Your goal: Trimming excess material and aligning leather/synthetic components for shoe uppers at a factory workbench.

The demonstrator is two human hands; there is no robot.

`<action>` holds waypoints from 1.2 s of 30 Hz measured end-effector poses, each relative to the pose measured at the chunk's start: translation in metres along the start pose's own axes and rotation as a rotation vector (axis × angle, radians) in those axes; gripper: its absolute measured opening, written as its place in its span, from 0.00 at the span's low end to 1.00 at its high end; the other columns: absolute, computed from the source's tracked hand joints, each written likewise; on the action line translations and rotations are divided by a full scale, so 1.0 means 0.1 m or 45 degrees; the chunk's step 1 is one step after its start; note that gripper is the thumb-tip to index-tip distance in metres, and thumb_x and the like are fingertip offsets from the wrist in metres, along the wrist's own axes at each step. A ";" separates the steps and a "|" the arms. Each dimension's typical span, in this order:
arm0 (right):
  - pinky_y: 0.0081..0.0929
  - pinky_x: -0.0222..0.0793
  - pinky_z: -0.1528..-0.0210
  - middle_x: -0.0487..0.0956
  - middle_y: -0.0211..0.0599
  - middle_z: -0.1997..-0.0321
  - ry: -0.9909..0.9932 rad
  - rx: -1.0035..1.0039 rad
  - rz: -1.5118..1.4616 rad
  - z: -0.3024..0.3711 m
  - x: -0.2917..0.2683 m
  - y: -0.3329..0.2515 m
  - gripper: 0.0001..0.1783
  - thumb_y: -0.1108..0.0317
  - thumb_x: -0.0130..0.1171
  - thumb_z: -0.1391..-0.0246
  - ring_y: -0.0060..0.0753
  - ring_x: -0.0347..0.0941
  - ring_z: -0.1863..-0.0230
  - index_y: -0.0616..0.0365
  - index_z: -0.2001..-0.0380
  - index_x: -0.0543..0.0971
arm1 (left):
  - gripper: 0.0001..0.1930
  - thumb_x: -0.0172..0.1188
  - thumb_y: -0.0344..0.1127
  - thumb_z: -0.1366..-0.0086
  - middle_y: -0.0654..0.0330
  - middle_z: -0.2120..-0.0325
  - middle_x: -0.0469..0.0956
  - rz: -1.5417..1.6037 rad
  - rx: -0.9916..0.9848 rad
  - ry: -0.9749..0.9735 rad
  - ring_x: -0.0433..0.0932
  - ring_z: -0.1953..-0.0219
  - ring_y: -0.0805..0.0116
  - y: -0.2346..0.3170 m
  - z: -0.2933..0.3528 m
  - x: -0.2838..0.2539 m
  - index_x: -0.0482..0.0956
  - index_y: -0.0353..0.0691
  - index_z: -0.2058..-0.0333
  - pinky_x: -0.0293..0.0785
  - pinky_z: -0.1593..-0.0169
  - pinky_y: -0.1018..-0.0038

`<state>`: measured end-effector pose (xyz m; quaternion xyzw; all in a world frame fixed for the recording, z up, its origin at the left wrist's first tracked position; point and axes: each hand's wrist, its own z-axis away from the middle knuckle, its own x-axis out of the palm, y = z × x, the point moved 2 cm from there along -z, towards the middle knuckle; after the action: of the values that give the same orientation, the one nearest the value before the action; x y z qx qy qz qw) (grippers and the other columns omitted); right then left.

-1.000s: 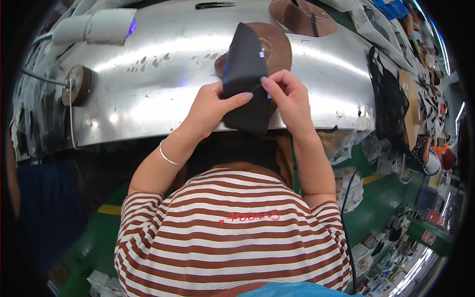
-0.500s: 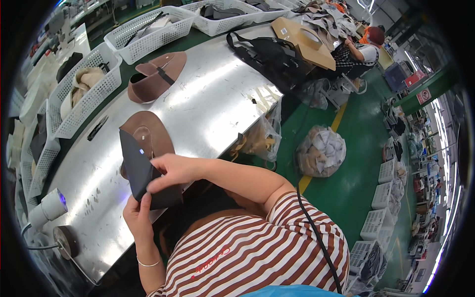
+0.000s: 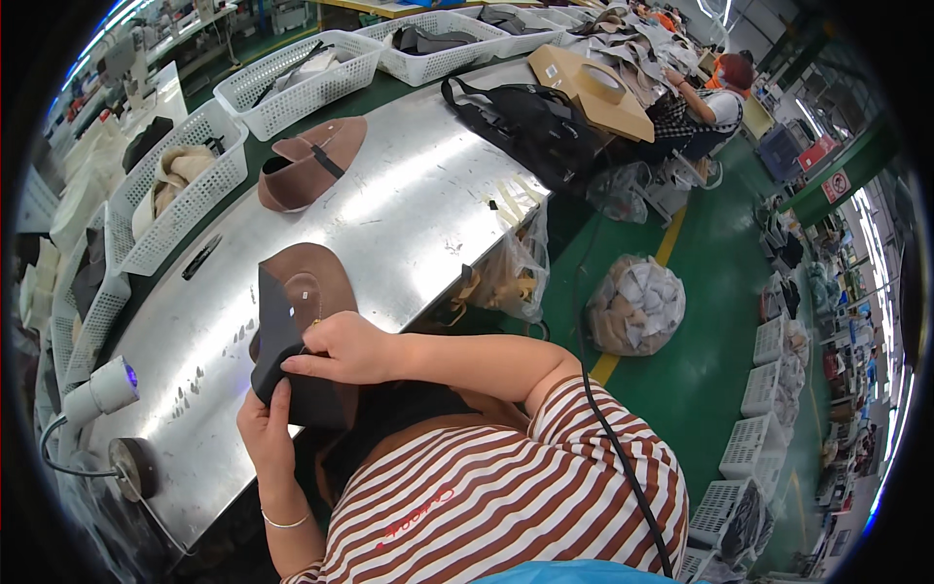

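Observation:
Both of my hands hold a brown hat (image 3: 316,275) with a wide brim and a dark grey to black panel, over the near edge of the metal table. My right hand (image 3: 342,350) pinches the dark cloth from the right, thumb pointing left. Just below it, my left hand (image 3: 268,428) grips the lower left edge, thumb in front and fingers partly hidden behind. A small white tag shows on the brown part. Farther up the table lies a second brown hat (image 3: 297,175) with a black band.
The shiny metal table (image 3: 409,195) holds a dark pen-like tool (image 3: 201,257), a white lamp (image 3: 102,391), a black bag (image 3: 530,122) and a cardboard piece with a tape roll (image 3: 593,88). White baskets (image 3: 185,195) line its far side. A stuffed clear bag (image 3: 637,307) stands on the green floor; a co-worker (image 3: 715,102) sits beyond.
The dark panel, flat and spread before, is now folded and bunched between my hands. My right hand's fingers have curled in more, and the view has shifted slightly.

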<state>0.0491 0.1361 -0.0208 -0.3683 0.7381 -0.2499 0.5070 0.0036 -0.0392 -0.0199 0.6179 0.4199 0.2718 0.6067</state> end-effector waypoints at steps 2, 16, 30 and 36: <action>0.34 0.61 0.75 0.71 0.47 0.82 0.111 0.032 -0.282 -0.01 -0.06 -0.02 0.22 0.55 0.57 0.44 0.43 0.68 0.80 0.64 0.81 0.72 | 0.09 0.56 0.30 0.35 0.68 0.71 0.76 -0.004 -0.049 -0.091 0.68 0.68 0.82 0.04 -0.01 -0.08 0.78 0.30 0.60 0.65 0.62 0.83; 0.29 0.67 0.73 0.76 0.40 0.75 0.711 -0.561 -0.037 0.03 -0.51 -0.92 0.11 0.73 0.62 0.56 0.39 0.73 0.77 0.66 0.67 0.80 | 0.37 0.60 0.45 0.41 0.48 0.47 0.65 -0.473 0.867 0.276 0.66 0.45 0.57 0.90 0.32 -0.21 0.57 0.28 0.41 0.60 0.41 0.63; 0.32 0.65 0.56 0.68 0.40 0.57 0.427 -0.291 -0.379 -0.22 -0.09 -0.52 0.17 0.57 0.48 0.38 0.34 0.68 0.67 0.58 0.53 0.67 | 0.17 0.51 0.33 0.33 0.54 0.58 0.76 0.522 -0.248 -0.045 0.76 0.56 0.66 0.64 0.12 -0.32 0.69 0.28 0.49 0.71 0.52 0.72; 0.38 0.47 0.33 0.42 0.50 0.28 0.085 -0.094 -0.853 0.17 0.25 -0.29 0.49 0.45 0.52 0.42 0.46 0.47 0.30 0.59 0.32 0.38 | 0.26 0.43 0.44 0.29 0.47 0.42 0.64 1.083 -0.140 0.021 0.66 0.41 0.57 0.85 -0.44 -0.14 0.59 0.29 0.42 0.63 0.38 0.66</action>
<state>0.0682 0.0986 -0.0191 -0.6001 0.6008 -0.3877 0.3585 -0.0246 -0.0205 0.0704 0.7006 0.1175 0.5246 0.4692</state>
